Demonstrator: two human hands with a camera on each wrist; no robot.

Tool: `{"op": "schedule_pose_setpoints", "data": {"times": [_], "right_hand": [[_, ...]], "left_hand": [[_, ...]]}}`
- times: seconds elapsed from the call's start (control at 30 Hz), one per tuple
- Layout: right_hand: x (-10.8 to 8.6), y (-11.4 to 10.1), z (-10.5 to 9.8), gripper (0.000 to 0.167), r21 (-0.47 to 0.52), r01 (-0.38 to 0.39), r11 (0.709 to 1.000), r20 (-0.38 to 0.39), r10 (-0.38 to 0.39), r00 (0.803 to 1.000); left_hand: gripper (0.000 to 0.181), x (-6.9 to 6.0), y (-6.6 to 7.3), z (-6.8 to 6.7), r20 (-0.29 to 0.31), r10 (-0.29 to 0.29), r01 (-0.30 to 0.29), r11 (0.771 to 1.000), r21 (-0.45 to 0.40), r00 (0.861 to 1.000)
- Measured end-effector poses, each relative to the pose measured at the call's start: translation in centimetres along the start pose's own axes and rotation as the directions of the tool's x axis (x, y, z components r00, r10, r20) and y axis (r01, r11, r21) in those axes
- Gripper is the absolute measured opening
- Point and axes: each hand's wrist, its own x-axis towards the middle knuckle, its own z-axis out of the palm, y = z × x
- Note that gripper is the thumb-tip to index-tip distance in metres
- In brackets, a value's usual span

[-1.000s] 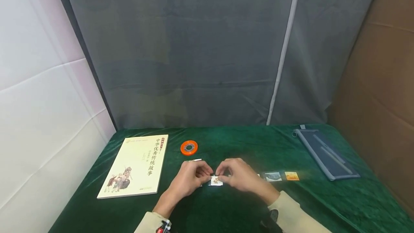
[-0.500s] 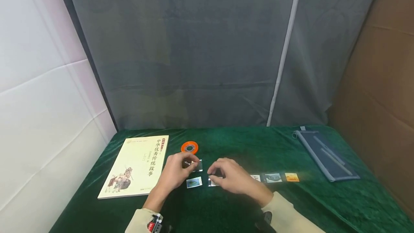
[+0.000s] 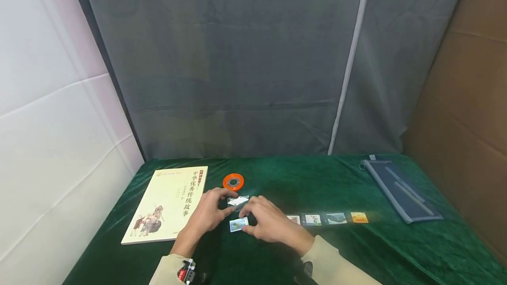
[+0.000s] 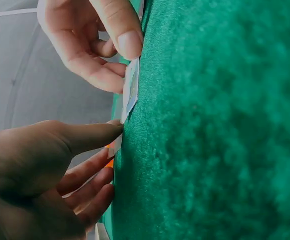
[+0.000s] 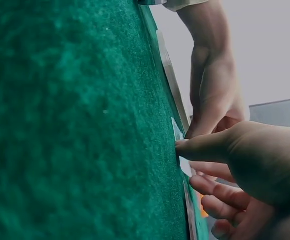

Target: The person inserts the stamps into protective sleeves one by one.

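In the head view, my left hand [image 3: 207, 213] pinches the left side of a small clear plastic sleeve [image 3: 240, 200] that shines in the light. Just below it lies a blue-green postage stamp [image 3: 238, 224] with a white border. My right hand [image 3: 271, 223] has its thumb and fingertips at this stamp's right edge. From the left wrist view, the right thumb [image 4: 130, 44] and fingers pinch the stamp [image 4: 131, 86], close to the tabletop. The right wrist view shows the stamp only in part, behind the right thumb [image 5: 204, 146].
Several more stamps [image 3: 336, 218] lie in a row to the right, at least some in sleeves. An orange tape roll [image 3: 227, 181] sits behind the left hand, a cream book [image 3: 166, 206] to the left. A dark zip pouch [image 3: 402, 192] lies far right on the green cloth [image 3: 388, 254].
My left hand has moved from a sleeved stamp to the clear sleeve on the left. My right hand has let go of that sleeved stamp and shifted left onto the blue-green stamp.
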Motion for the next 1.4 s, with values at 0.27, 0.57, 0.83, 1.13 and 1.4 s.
{"op": "schedule_pose_setpoints", "data": {"times": [0.27, 0.57, 0.83, 1.13, 1.4], "right_hand": [[0.3, -0.2, -0.2, 0.025, 0.137, -0.029, 0.99, 0.003, 0.029, 1.0], [-0.3, 0.0, -0.6, 0.014, 0.298, -0.001, 0.955, -0.025, 0.009, 1.0], [-4.0, 2.5, -2.7, 0.007, 0.4, 0.003, 0.916, -0.136, 0.057, 0.989], [-10.5, 7.1, -4.9, 0.011, 0.605, -0.115, 0.788, -0.113, 0.228, 0.967], [-14.0, 9.0, -4.5, 0.01, 0.844, -0.047, 0.534, -0.079, 0.21, 0.975]], "left_hand": [[0.036, 0.3, -1.1, 0.2, -0.025, -0.012, 0.011, 0.999, -0.053, 1.0], [0.021, 0.3, -1.0, 0.2, -0.018, -0.021, 0.019, 0.996, -0.088, 1.0], [0.01, 0.8, -0.4, 0.5, -0.032, -0.004, 0.001, 0.995, -0.099, 0.999], [0.016, 0.0, 4.4, 2.5, 0.13, 0.126, -0.045, 0.868, -0.495, 0.983], [0.023, -2.7, 7.9, 6.9, 0.282, 0.138, 0.111, 0.693, -0.712, 0.949]]}}
